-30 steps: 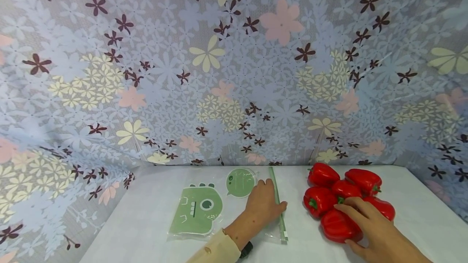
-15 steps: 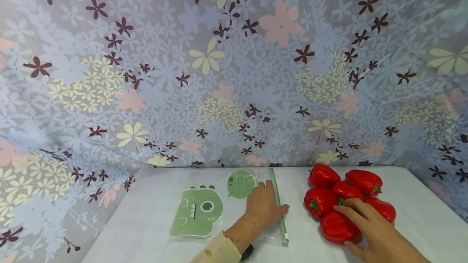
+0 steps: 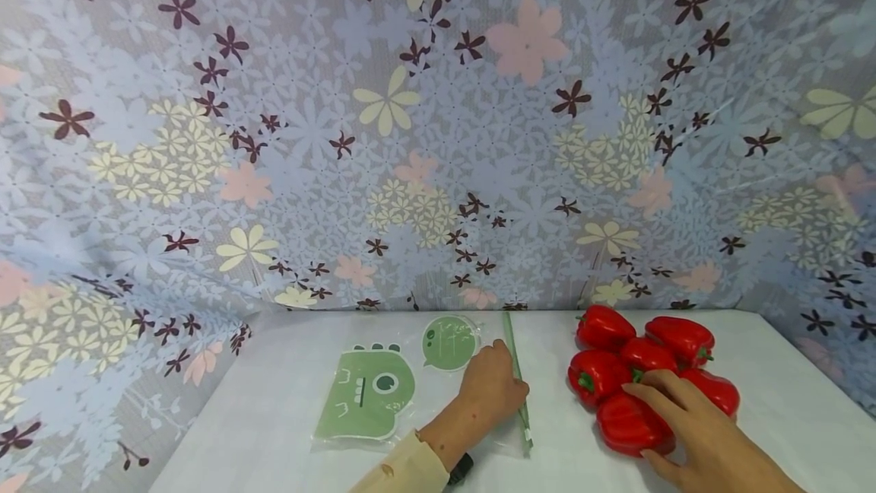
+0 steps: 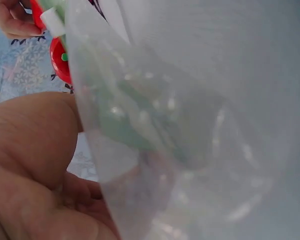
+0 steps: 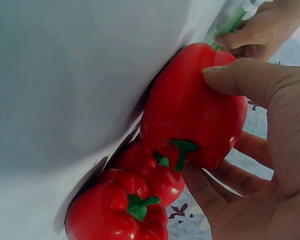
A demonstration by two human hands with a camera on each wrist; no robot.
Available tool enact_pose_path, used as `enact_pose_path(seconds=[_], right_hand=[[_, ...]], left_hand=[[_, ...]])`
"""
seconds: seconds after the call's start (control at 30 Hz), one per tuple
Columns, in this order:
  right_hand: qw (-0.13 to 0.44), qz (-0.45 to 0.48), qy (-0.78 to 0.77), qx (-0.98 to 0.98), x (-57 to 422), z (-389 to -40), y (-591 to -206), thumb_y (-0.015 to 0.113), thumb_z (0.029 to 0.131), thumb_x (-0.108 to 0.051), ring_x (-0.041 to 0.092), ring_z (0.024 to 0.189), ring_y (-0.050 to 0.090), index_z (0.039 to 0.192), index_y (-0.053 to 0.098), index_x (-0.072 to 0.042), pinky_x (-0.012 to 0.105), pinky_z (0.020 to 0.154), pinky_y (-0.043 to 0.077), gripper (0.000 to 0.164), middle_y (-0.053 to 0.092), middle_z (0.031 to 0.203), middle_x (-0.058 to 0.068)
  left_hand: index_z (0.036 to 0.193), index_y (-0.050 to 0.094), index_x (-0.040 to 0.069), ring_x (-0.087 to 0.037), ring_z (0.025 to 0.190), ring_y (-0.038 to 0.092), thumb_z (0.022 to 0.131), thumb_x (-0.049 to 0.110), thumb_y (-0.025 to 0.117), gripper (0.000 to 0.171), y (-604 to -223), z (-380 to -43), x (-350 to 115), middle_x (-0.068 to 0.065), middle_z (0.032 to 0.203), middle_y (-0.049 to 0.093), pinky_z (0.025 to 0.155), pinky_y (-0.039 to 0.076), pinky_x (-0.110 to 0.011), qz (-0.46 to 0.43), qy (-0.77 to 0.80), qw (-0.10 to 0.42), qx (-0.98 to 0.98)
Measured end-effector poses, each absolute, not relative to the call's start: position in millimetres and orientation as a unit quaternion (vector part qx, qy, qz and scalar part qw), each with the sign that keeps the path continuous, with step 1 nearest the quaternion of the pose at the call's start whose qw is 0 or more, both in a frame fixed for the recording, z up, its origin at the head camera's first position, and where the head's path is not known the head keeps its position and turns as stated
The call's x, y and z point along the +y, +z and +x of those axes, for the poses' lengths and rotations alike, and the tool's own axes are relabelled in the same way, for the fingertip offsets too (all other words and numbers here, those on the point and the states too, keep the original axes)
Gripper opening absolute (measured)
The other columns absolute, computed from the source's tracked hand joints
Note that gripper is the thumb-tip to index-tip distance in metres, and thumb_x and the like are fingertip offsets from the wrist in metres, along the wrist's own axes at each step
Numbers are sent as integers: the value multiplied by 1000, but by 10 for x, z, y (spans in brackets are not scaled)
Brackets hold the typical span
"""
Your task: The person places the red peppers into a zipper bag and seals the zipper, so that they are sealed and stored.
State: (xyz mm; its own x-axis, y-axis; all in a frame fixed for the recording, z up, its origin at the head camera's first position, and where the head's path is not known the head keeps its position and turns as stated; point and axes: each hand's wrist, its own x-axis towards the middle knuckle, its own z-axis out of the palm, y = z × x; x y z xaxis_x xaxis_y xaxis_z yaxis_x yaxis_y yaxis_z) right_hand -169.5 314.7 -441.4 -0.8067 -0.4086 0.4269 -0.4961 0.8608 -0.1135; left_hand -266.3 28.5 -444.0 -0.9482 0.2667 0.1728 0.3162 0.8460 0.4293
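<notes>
A clear zip bag [image 3: 369,398] with a green cartoon monster print lies flat on the white table. My left hand [image 3: 487,386] pinches its green zip strip [image 3: 525,424] along the right side. In the left wrist view, transparent plastic [image 4: 190,150] covers much of the picture, with the left thumb and fingers [image 4: 35,155] at its edge. My right hand [image 3: 705,428] grips the nearest red bell pepper [image 3: 633,424], thumb on one side and fingers on the other. The right wrist view shows this pepper [image 5: 190,105] with its green stem and the thumb on its skin.
Several more red bell peppers [image 3: 597,377] cluster behind and beside the gripped one, touching one another. A flowered cloth [image 3: 438,135] rises as a wall behind the table [image 3: 239,417] and along its sides. A dark strap [image 3: 461,469] sits at the left wrist.
My left thumb has drawn in from sticking out to the right onto the zip strip, and the strip's near end has shifted slightly left. The right hand has kept its grip, almost still.
</notes>
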Motion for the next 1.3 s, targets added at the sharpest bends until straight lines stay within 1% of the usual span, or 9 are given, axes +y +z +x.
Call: enact_pose_path(seconds=[0.17,0.33,0.47,0.53,0.63,0.8,0.93,1.17,1.3], right_hand=[[197,236,114,-945,3136,-1686,-4386,105,53,-44,17,107,57,129,70,-18,21,66,58,87,58,128,-2],[194,230,115,-947,3107,-1678,-4331,105,54,-45,17,109,58,131,69,-19,24,67,60,89,58,129,-2],[166,217,129,-953,3078,-1670,-4287,104,57,-45,20,113,59,133,68,-19,29,69,62,88,57,133,1],[153,215,133,-955,3067,-1662,-4272,103,59,-45,21,114,60,134,68,-19,29,70,62,87,57,133,2],[154,220,126,-955,3052,-1652,-4252,103,59,-45,20,112,60,133,68,-19,28,70,62,86,57,132,1],[151,213,132,-956,3009,-1646,-4206,103,57,-48,18,112,59,133,67,-22,29,71,61,88,56,131,-2],[149,206,145,-956,2955,-1641,-4161,104,56,-47,17,110,58,133,66,-22,29,70,62,89,55,131,-2],[192,226,144,-944,2827,-1672,-4104,106,55,-39,11,104,58,133,66,-21,29,70,62,89,54,128,-5],[192,228,159,-941,2741,-1708,-4035,106,54,-34,12,105,60,133,65,-21,31,71,63,90,53,128,-6]], left_hand=[[117,62,-11,-17,71,61,88,10,76,39,-4456,-2681,252,-19,94,69,59,55,-31,-146,-283,46,-947],[109,62,-8,-17,63,56,88,9,74,29,-4441,-2698,227,-16,82,66,51,49,-29,-153,-295,50,-942],[98,61,-4,-15,55,51,87,7,72,19,-4421,-2695,188,-11,71,60,44,44,-28,-155,-319,51,-933],[89,60,0,-14,52,49,87,5,71,13,-4418,-2695,158,-8,68,57,42,42,-27,-163,-334,55,-927],[83,60,3,-11,54,47,88,4,71,12,-4407,-2689,101,-5,66,57,44,42,-25,-184,-352,66,-915],[90,65,3,-8,56,52,91,7,73,8,-4402,-2683,24,0,68,61,52,46,-24,-197,-376,67,-903],[90,65,6,-5,52,53,92,9,73,10,-4367,-2665,-15,5,66,60,51,46,-23,-190,-396,53,-897],[90,62,7,-8,51,62,92,2,72,11,-4270,-2639,-120,3,69,63,50,53,-23,-177,-487,-20,-855],[95,64,3,-10,53,65,92,-1,72,9,-4238,-2659,-173,0,74,65,51,55,-24,-177,-500,-34,-847]])
